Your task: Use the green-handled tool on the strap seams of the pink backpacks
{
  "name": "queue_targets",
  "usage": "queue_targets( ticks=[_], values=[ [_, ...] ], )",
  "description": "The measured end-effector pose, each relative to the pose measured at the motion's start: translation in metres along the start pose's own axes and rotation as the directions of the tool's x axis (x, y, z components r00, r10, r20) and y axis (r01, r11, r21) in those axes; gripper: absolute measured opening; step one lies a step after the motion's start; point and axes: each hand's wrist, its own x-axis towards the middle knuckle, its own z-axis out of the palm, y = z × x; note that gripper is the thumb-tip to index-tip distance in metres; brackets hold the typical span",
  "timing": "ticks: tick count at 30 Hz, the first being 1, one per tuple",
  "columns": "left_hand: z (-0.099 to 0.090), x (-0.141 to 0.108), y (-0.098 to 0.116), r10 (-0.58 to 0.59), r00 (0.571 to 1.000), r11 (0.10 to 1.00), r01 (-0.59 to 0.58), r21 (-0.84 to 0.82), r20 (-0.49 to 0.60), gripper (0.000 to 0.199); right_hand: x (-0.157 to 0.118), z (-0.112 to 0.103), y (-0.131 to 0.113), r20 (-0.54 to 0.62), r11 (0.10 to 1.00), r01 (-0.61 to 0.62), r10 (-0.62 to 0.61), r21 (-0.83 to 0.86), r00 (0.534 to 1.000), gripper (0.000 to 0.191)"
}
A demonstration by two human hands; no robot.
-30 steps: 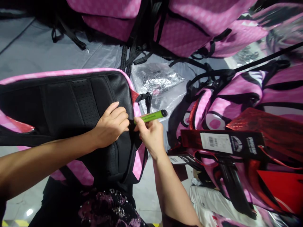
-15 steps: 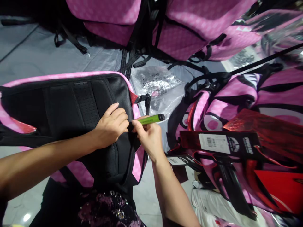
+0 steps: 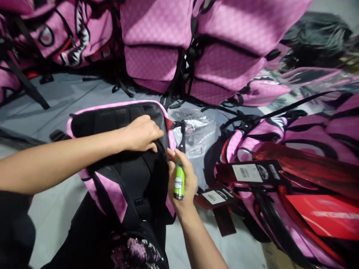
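A pink and black backpack lies across my lap with its black padded back panel facing up. My left hand rests on that panel near its right end, fingers curled on the black fabric. Beside the pink-trimmed right edge is my right hand, closed around a green marker pen. The pen stands nearly upright against the palm, its dark end pointing toward me. My right thumb and fingertips are at the backpack's edge; whether they pinch it I cannot tell.
Pink checkered backpacks stand in a row along the back of the grey surface. More pink bags with hang tags are piled at the right. A clear plastic bag lies just beyond the right hand.
The pen has swung from lying sideways at the panel to nearly upright in my right hand. My left hand has shifted right along the backpack, and the view has tilted up.
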Motion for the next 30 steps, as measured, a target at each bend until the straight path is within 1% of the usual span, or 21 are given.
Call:
queue_targets(
  ticks=[2, 4, 5, 7, 8, 9, 11, 12, 13, 14, 15, 16, 17, 18, 19, 20, 21, 23, 26, 28, 30],
  values=[
    [-0.031, -0.024, 0.022, -0.039, 0.995, 0.999, 0.038, -0.010, -0.092, 0.029, 0.000, 0.003, -0.023, -0.051, 0.985, 0.164, -0.166, -0.049, 0.985, 0.038],
    [-0.061, -0.047, 0.046, -0.085, 0.986, 0.996, 0.084, -0.012, -0.143, 0.024, 0.004, -0.003, -0.045, -0.070, 0.954, 0.282, -0.289, -0.100, 0.955, 0.040],
    [-0.073, -0.056, 0.056, -0.113, 0.981, 0.994, 0.110, -0.026, -0.158, 0.022, 0.007, -0.008, -0.053, -0.056, 0.937, 0.325, -0.334, -0.125, 0.941, 0.040],
    [-0.085, -0.069, 0.069, -0.185, 0.970, 0.981, 0.173, -0.086, -0.160, 0.025, 0.011, -0.017, -0.059, 0.015, 0.913, 0.378, -0.381, -0.152, 0.925, 0.037],
    [-0.084, -0.072, 0.071, -0.220, 0.967, 0.970, 0.204, -0.129, -0.127, 0.027, 0.012, -0.019, -0.056, 0.049, 0.907, 0.395, -0.393, -0.145, 0.918, 0.034],
    [-0.080, -0.075, 0.070, -0.243, 0.968, 0.957, 0.229, -0.177, -0.065, 0.028, 0.013, -0.020, -0.049, 0.082, 0.901, 0.416, -0.408, -0.126, 0.909, 0.031],
    [-0.063, -0.076, 0.061, -0.262, 0.962, 0.932, 0.272, -0.239, 0.074, 0.024, 0.013, -0.014, -0.027, 0.151, 0.880, 0.468, -0.454, -0.077, 0.878, 0.025],
    [-0.052, -0.075, 0.054, -0.264, 0.960, 0.929, 0.280, -0.241, 0.097, 0.021, 0.013, -0.009, -0.015, 0.182, 0.868, 0.492, -0.476, -0.060, 0.861, 0.022],
    [-0.042, -0.074, 0.046, -0.269, 0.961, 0.935, 0.276, -0.223, 0.063, 0.019, 0.013, -0.003, -0.004, 0.202, 0.859, 0.510, -0.492, -0.049, 0.847, 0.021],
    [-0.033, -0.072, 0.039, -0.271, 0.962, 0.946, 0.263, -0.188, -0.022, 0.020, 0.012, 0.002, 0.004, 0.209, 0.854, 0.518, -0.499, -0.045, 0.841, 0.022],
    [-0.025, -0.069, 0.031, -0.266, 0.955, 0.958, 0.246, -0.144, -0.135, 0.021, 0.011, 0.006, 0.009, 0.202, 0.854, 0.519, -0.501, -0.042, 0.841, 0.023],
    [-0.019, -0.066, 0.025, -0.246, 0.940, 0.968, 0.227, -0.106, -0.235, 0.028, 0.009, 0.010, 0.011, 0.187, 0.854, 0.520, -0.505, -0.035, 0.843, 0.026],
    [-0.014, -0.061, 0.019, -0.219, 0.932, 0.976, 0.203, -0.084, -0.288, 0.041, 0.007, 0.012, 0.009, 0.180, 0.854, 0.521, -0.509, -0.021, 0.842, 0.029],
    [-0.009, -0.055, 0.014, -0.197, 0.939, 0.980, 0.182, -0.078, -0.283, 0.058, 0.004, 0.013, 0.005, 0.177, 0.857, 0.515, -0.507, -0.003, 0.844, 0.032],
    [-0.005, -0.047, 0.009, -0.195, 0.952, 0.980, 0.181, -0.080, -0.235, 0.074, 0.001, 0.014, -0.001, 0.185, 0.866, 0.500, -0.494, 0.014, 0.850, 0.033],
    [-0.001, -0.039, 0.006, -0.199, 0.967, 0.979, 0.188, -0.081, -0.161, 0.085, -0.003, 0.013, -0.007, 0.203, 0.876, 0.481, -0.477, 0.029, 0.855, 0.033],
    [0.004, -0.031, 0.003, -0.207, 0.975, 0.977, 0.200, -0.077, -0.084, 0.091, -0.008, 0.012, -0.012, 0.228, 0.883, 0.469, -0.465, 0.040, 0.856, 0.032],
    [0.013, -0.016, 0.000, -0.208, 0.978, 0.976, 0.208, -0.056, 0.015, 0.089, -0.017, 0.006, -0.016, 0.291, 0.885, 0.464, -0.454, 0.040, 0.842, 0.032],
    [0.020, -0.002, 0.004, -0.173, 0.984, 0.984, 0.175, -0.041, 0.049, 0.092, -0.024, -0.005, -0.008, 0.368, 0.876, 0.482, -0.453, 0.016, 0.812, 0.033],
    [0.021, -0.001, 0.010, -0.167, 0.984, 0.984, 0.170, -0.045, 0.062, 0.104, -0.023, -0.010, 0.003, 0.375, 0.890, 0.456, -0.431, 0.024, 0.821, 0.035],
    [0.021, -0.001, 0.016, -0.167, 0.983, 0.985, 0.170, -0.035, 0.078, 0.120, -0.019, -0.013, 0.011, 0.360, 0.907, 0.414, -0.411, 0.071, 0.838, 0.037]
  ],
)
